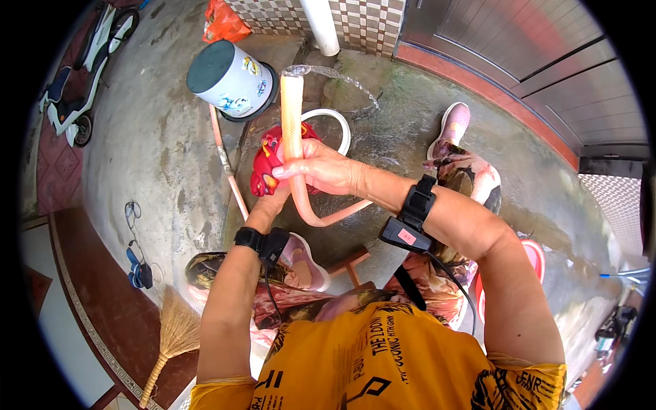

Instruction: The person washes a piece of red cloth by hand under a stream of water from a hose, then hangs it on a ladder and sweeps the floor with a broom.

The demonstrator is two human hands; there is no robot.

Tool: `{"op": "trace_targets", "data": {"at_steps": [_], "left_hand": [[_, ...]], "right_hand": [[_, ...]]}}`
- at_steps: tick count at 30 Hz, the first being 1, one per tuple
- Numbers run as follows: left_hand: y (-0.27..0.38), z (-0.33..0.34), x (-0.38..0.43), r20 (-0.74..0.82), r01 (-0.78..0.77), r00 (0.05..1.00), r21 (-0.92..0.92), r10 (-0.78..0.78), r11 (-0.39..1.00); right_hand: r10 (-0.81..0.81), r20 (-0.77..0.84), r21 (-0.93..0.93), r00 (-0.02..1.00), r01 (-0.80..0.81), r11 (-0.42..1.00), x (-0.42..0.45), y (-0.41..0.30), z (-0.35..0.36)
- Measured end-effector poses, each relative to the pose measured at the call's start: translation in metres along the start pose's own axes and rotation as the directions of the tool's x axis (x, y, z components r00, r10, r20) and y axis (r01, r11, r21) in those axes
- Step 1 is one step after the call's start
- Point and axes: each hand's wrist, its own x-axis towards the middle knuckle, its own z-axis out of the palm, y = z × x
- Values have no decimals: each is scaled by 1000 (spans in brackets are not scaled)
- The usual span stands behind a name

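Observation:
Closed around an orange braided hose (292,110) is my right hand (325,166), with the hose end pointing away from me. Water runs from that end and arcs to the right onto the wet concrete. My left hand (281,197) lies beneath and to the left of the right one, mostly hidden by a wet red patterned cloth (265,169) that it holds against the hose. The hose bends below my hands and leads off to the right. Behind them, a white ring (346,130), perhaps a basin rim, shows in part.
An upturned light bucket with a dark base (230,82) stands ahead on the left, near a red plastic bag (225,23). A white downpipe (322,25) meets the tiled wall. A straw broom (171,333) lies lower left; a red basin (533,261) is at right.

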Motion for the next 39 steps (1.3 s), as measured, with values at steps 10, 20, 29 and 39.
{"op": "trace_targets", "data": {"at_steps": [10,20,29,39], "left_hand": [[114,-51,19,-401,-538,785,-67,471,840],[138,29,-9,28,-96,991,-537,131,838],[107,-21,-12,159,257,959,-132,-236,957],[107,-10,-15,332,287,941,-669,-70,686]], "right_hand": [[180,-340,-204,923,-259,944,-14,-4,-6],[-8,-233,326,972,86,941,17,-7,-23],[-49,-715,92,698,163,982,25,8,-60],[-240,-624,-82,743,244,966,28,4,-35]]}}
